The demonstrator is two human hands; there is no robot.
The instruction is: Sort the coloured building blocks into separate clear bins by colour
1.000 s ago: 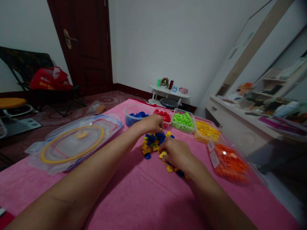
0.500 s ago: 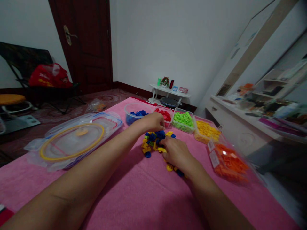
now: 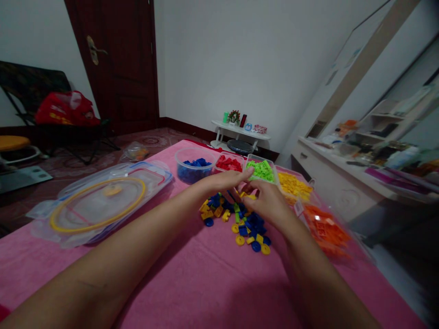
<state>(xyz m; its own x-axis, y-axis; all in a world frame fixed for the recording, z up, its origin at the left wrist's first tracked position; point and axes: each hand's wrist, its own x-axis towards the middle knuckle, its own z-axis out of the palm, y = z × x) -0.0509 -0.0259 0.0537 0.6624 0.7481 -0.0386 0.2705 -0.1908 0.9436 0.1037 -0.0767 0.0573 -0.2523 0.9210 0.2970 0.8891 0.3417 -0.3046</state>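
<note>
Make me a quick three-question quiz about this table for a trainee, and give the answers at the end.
1. What color are the pieces in the round tub? A) red B) blue C) orange
2. True or false: the left hand rests on the lids.
3. Fill in: between the red pieces and the yellow pieces sit the ____ pieces.

Key:
1. B
2. False; the left hand is by the mixed pile.
3. green

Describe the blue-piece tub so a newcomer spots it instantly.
Start at the pink cloth and find the loose mixed pile on it. Look beyond the pile and to its left: the tub stands immediately left of the red pieces. It is clear and round-rimmed, and its blue pieces set it apart from the red ones alongside.
</note>
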